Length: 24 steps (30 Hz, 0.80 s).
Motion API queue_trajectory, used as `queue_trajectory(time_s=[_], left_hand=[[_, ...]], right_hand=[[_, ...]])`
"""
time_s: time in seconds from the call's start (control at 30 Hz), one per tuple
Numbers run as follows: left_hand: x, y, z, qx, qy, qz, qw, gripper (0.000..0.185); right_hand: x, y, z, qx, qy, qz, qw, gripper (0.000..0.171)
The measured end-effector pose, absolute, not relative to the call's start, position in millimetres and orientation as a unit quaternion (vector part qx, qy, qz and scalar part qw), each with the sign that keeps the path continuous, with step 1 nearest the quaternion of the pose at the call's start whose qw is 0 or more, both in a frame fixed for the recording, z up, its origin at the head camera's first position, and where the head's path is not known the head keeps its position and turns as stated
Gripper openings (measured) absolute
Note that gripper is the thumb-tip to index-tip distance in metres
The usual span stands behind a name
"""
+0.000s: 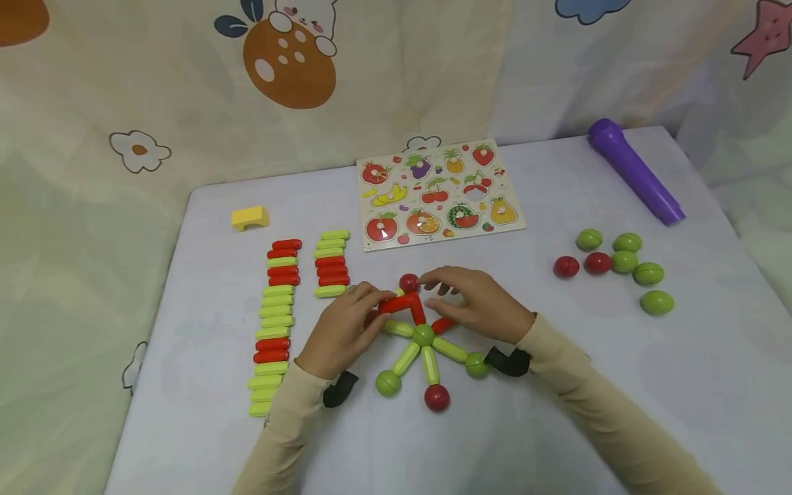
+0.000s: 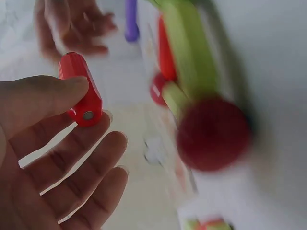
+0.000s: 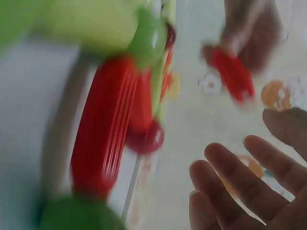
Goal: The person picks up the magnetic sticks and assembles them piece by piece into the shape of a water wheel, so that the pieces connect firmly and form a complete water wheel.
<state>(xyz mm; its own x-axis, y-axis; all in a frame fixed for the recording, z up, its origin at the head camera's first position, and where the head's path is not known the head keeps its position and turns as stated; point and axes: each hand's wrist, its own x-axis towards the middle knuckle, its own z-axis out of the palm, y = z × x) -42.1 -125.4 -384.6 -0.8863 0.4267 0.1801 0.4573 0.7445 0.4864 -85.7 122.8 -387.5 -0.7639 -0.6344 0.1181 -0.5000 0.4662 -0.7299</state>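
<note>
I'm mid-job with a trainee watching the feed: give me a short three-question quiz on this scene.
1. True or false: the left hand pinches a red stick.
2. How many loose green balls lie right of the star-shaped build?
3. Which thing lies at the table's far right corner? A) yellow block B) purple tube C) fruit puzzle board

Key
1. True: thumb and fingers grip it.
2. Five, beside two red ones.
3. B.
</note>
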Motion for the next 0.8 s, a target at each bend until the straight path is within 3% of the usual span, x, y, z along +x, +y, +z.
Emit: queue_trajectory(time_s=[0.23, 0.57, 0.8], left_hand=[[-56.2, -106.9, -383.1, -0.27, -0.922, -0.277, 0.031, 0.035], [-75.9, -112.0, -399.6, -0.221, -0.926, -0.273, -0.14, 0.049], [-81.6, -111.3, -408.4, -0.225, -0.921, -0.282, -0.149, 0.048]], right_hand=[[-82.2, 111.2, -388.2, -0.304, 0.869, -0.384, 0.075, 0.028], [-99.4, 130.3, -416.8, -0.194, 0.91, -0.359, 0.072, 0.025], [-98.1, 129.6, -430.4, -0.159, 0.895, -0.407, 0.085, 0.017]])
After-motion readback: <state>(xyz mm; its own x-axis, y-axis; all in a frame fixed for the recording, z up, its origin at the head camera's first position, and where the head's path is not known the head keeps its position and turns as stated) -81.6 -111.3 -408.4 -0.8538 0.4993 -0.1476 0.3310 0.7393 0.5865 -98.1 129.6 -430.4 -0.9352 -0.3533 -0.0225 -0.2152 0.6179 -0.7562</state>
